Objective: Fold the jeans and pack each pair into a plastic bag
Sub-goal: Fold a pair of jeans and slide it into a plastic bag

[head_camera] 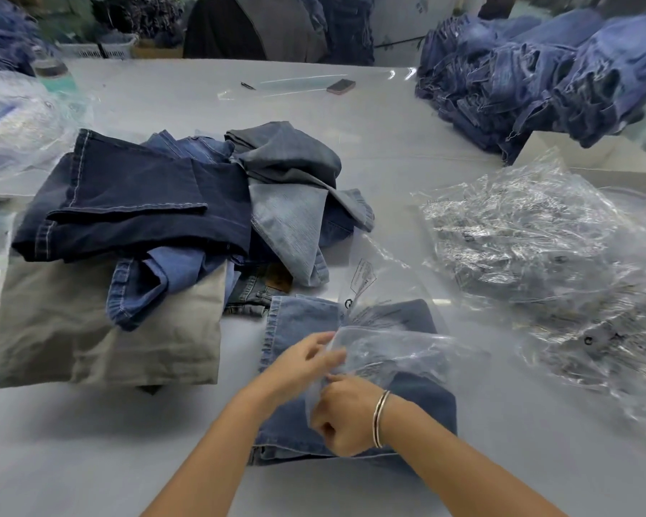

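A folded pair of mid-blue jeans [299, 322] lies on the white table [90, 442] in front of me. A clear plastic bag [385, 348] with a printed label lies crumpled over its right half. My left hand [306, 361] pinches the bag's edge over the jeans. My right hand [345, 416], a bangle on its wrist, grips the bag's lower edge with curled fingers. A heap of unfolded jeans [187, 203] in dark blue, grey and light blue lies to the left and behind.
A pile of clear plastic bags [545, 255] lies on the right. Stacks of blue jeans [537, 80] fill the far right corner. Bagged jeans [19, 121] sit at far left. A small dark block [341, 86] and plastic sheet lie far across the table.
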`<action>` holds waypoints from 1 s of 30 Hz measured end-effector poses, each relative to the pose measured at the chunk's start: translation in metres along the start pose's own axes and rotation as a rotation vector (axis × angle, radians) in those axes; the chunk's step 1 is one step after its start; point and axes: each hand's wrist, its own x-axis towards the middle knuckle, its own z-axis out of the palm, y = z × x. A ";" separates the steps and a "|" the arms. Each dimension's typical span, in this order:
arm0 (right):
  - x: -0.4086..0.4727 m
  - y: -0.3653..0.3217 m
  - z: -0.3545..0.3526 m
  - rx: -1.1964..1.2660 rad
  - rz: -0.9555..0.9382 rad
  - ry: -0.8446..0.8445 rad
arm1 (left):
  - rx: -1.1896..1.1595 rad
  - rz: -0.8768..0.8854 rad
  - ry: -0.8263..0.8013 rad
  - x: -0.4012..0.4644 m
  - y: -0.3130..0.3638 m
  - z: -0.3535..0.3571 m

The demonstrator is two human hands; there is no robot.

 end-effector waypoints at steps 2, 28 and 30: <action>-0.003 0.000 0.000 0.062 -0.013 0.111 | 0.171 0.084 0.074 0.002 -0.007 0.003; -0.044 0.086 -0.051 0.281 0.908 0.878 | -0.132 0.616 0.523 -0.021 0.084 -0.037; -0.037 0.081 -0.071 0.440 0.715 1.168 | -0.094 0.830 0.631 -0.034 0.106 -0.041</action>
